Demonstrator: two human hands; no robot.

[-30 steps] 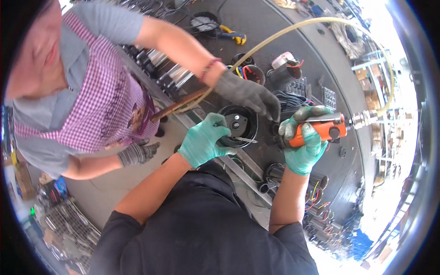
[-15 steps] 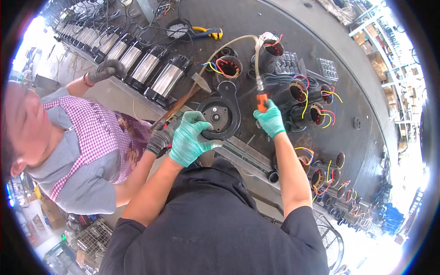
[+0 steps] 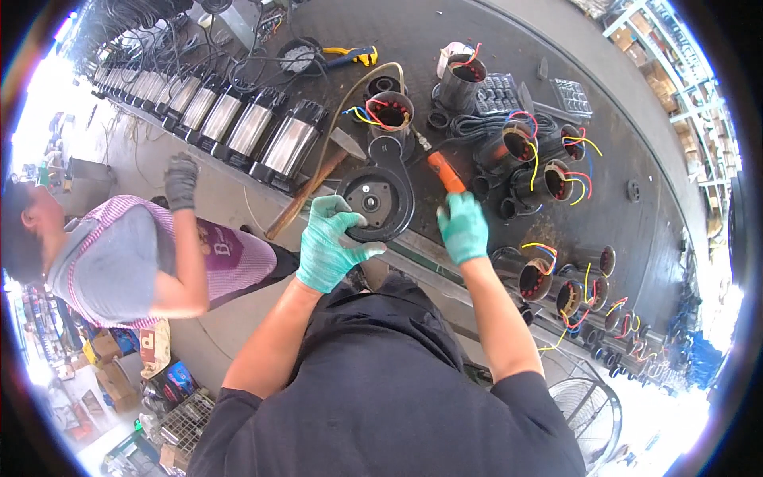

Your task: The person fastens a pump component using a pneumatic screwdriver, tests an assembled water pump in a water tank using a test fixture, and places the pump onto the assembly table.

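My left hand (image 3: 327, 242), in a green knit glove, is at the near left edge of a round black pump casing (image 3: 403, 195). Its curved fingers and thumb hold the rim. The casing sits at the bench edge, its round inner plate with a central bolt facing up and its neck pointing away. My right hand (image 3: 463, 228), gloved alike, is right of the casing with fingers apart, at the near end of an orange air tool (image 3: 446, 172). That tool lies on the bench, joined to a thin hose (image 3: 340, 111). Whether the fingertips still touch it is hard to see.
A hammer (image 3: 306, 187) overhangs the bench edge at left. Beyond the casing stands a motor housing (image 3: 390, 113) with coloured wires; several more fill the right side. Silver motors (image 3: 288, 145) line the left. A co-worker (image 3: 131, 254) stands left. Yellow-handled pliers (image 3: 350, 57) lie far back.
My right hand has let go of the orange air tool and drawn slightly nearer me. My left hand stays at the casing. The co-worker has moved away left, and their hand has left the hammer.
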